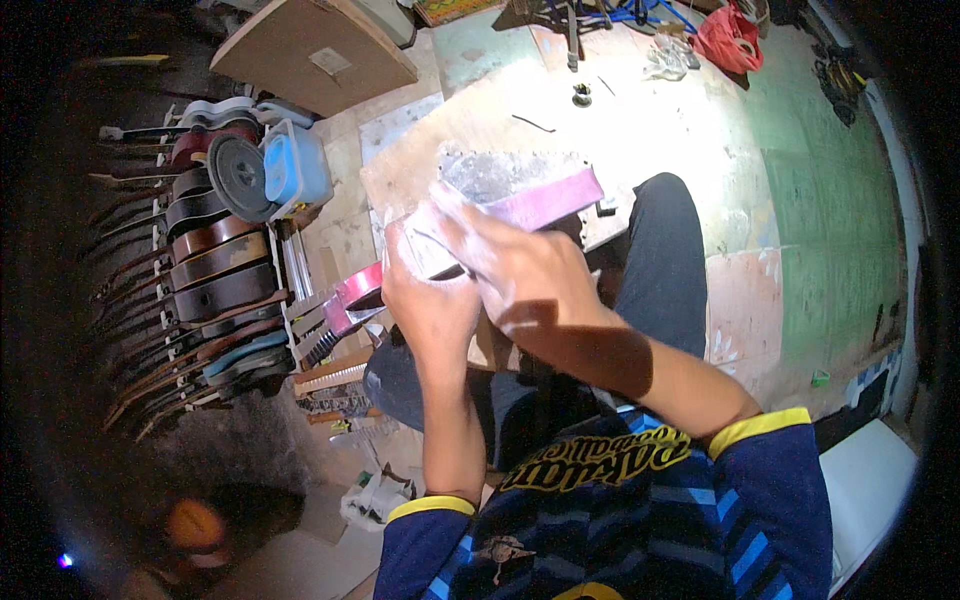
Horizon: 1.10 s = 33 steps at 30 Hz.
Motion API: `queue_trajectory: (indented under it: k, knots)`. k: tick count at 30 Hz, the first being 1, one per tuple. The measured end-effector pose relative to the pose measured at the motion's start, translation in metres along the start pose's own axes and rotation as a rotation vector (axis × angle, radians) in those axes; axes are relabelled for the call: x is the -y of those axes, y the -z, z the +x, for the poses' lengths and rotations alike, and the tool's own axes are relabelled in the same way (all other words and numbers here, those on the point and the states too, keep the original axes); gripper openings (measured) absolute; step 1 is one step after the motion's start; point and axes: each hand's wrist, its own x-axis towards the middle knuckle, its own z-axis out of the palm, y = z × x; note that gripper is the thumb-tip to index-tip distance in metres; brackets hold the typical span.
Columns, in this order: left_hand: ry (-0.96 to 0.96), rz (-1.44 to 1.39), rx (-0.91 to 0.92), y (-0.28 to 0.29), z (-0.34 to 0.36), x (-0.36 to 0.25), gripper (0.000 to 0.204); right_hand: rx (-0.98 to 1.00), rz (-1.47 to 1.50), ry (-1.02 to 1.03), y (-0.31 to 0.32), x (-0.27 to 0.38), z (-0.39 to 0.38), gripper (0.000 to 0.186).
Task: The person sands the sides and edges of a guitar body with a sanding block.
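Note:
My left hand (430,300) is wrapped round the middle of a pink-red tool, held over my lap. Its loop-like end (352,300), with a ribbed black tip, sticks out at left. Beyond my hands shows its pink side (550,198), beside a flat grey, dusty face dotted along the edge. Just over the middle, my right hand (530,270) has its fingers bent together against something pale and white, too washed out to name. White dust coats these fingers. My hands and the glare hide much of the tool between them.
Several guitars (215,240) hang in a row at left, beside a clear tub (305,165) with a blue thing inside. A pale board (440,120) lies ahead, a small round thing (582,94) on it. A red bag (728,42) lies far right. My dark-trousered knee (665,235) rises at right.

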Motion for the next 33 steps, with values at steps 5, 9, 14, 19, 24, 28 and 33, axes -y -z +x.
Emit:
queue_trajectory:
  k: [5, 9, 14, 19, 24, 28, 33]
  knots:
    - [-0.035, 0.006, 0.055, 0.008, 0.001, 0.01, 0.035, -0.126, 0.081, 0.065, -0.008, 0.011, -0.029, 0.055]
    - [-0.022, -0.047, -0.018, 0.001, 0.001, 0.002, 0.033, -0.106, 0.103, 0.085, -0.005, 0.002, -0.011, 0.057]
    - [-0.044, 0.038, 0.061, 0.011, 0.0, 0.004, 0.033, -0.149, 0.079, 0.072, -0.004, 0.009, -0.026, 0.056]
    - [0.011, -0.03, 0.043, 0.006, 0.002, -0.001, 0.042, -0.088, 0.042, 0.056, -0.005, 0.0, -0.02, 0.057]
    - [-0.035, -0.064, 0.047, 0.018, 0.002, 0.01, 0.058, -0.078, -0.039, -0.043, 0.021, -0.033, -0.041, 0.056]
    - [-0.006, -0.077, 0.068, 0.028, 0.003, 0.004, 0.044, -0.037, -0.037, -0.125, 0.022, -0.034, -0.041, 0.064]
    - [0.007, 0.014, 0.015, 0.039, 0.004, 0.01, 0.02, 0.084, -0.045, -0.158, -0.002, -0.041, -0.046, 0.068]
